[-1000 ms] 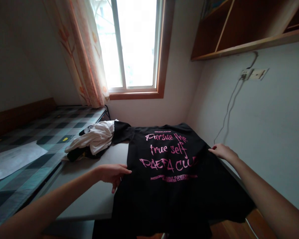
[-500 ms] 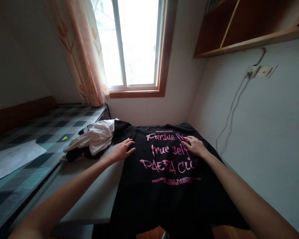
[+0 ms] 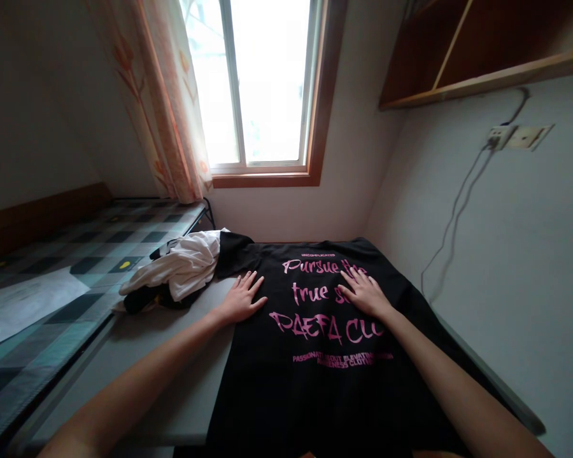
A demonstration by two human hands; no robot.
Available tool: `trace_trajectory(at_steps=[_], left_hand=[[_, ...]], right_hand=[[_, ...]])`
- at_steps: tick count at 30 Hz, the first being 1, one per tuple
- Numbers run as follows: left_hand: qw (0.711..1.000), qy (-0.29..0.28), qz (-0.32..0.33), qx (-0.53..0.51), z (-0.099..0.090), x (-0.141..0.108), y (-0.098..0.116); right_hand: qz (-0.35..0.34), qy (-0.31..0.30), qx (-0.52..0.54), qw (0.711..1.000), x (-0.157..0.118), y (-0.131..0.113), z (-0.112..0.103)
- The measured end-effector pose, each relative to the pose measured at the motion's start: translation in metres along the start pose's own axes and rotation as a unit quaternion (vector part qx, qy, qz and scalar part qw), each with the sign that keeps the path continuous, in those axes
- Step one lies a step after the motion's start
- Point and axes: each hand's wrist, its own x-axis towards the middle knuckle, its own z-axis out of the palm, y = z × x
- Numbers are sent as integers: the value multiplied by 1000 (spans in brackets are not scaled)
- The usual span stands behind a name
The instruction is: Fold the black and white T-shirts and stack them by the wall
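A black T-shirt [image 3: 286, 394] with pink lettering lies spread over the table, its lower part reaching the near edge. My left hand [image 3: 241, 298] rests with spread fingers on the shirt's left side, just below the left sleeve. On the printed words lies my right hand [image 3: 367, 292], flat, fingers apart, covering some of the letters. Neither hand grips the fabric. Beside the left sleeve is a crumpled heap of white and black clothes [image 3: 186, 261].
The grey table [image 3: 172, 375] shows left of the shirt. A bed with a checked cover [image 3: 138, 222] adjoins it, with white paper [image 3: 33, 299] on top. A window [image 3: 267, 83] is ahead. A cord [image 3: 451, 222] hangs down the right wall beneath a wooden shelf [image 3: 487, 76].
Both hands have come slightly nearer and now lie flatter on the shirt, fingers more spread. The shirt's lower part looks smoother. The view has shifted slightly.
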Motion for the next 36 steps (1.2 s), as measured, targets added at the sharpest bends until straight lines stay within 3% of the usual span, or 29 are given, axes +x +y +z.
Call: trace_trajectory(at_steps=[5, 8, 11, 15, 18, 22, 27, 32, 36], left_hand=[[1000, 2, -17, 12, 4, -7, 6], [999, 32, -25, 1, 7, -7, 3], [994, 106, -36, 1, 5, -2, -7], [979, 180, -53, 74, -9, 12, -33], [974, 165, -61, 142, -23, 22, -51], [973, 96, -65, 198, -31, 31, -64], [968, 74, -84, 224, -26, 31, -63], [966, 88, -110, 219, -20, 24, -58], [962, 95, -134, 219, -19, 16, -54]], right_hand=[[-4, 18, 9, 1000, 2, 3, 6], [-16, 54, 36, 998, 3, 7, 12], [-41, 115, 91, 988, 3, 12, 15], [-68, 240, 173, 953, 2, 25, 10], [-45, 314, 184, 930, -1, 44, 6], [22, 359, 175, 917, -4, 74, 8], [83, 320, 124, 936, -6, 84, 15], [72, 195, 24, 978, -10, 69, 17], [87, 114, -18, 989, -12, 70, 17]])
